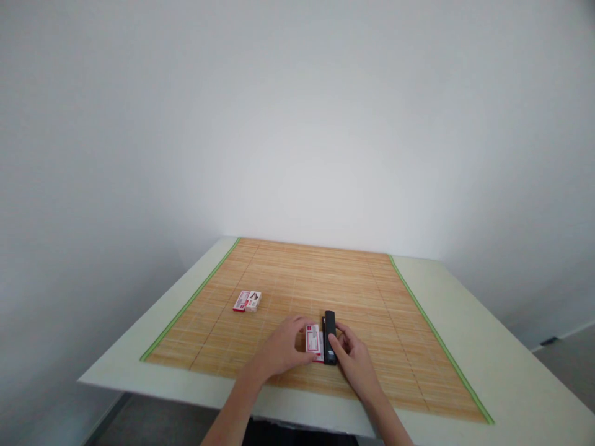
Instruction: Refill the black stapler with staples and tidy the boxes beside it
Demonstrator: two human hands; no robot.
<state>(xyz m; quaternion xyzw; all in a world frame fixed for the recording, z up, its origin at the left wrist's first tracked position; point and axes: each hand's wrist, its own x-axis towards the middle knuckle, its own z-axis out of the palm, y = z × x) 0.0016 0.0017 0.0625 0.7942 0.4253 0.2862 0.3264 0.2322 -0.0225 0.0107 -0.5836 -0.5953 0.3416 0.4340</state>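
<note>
A black stapler (330, 336) lies on the bamboo mat (297, 285), pointing away from me. Right beside it, on its left, lies a small red and white box (313, 341). My left hand (281, 348) rests on the mat with its fingers curled against the left side of that box. My right hand (354, 357) lies at the stapler's right side, thumb and fingers touching it near its near end. A second red and white box (247, 301) lies farther left on the mat, apart from both hands.
The mat with green edging covers most of a pale table (488, 347). White walls stand behind and to the left. Grey floor (571, 365) shows at the right, with a small dark object by the wall base.
</note>
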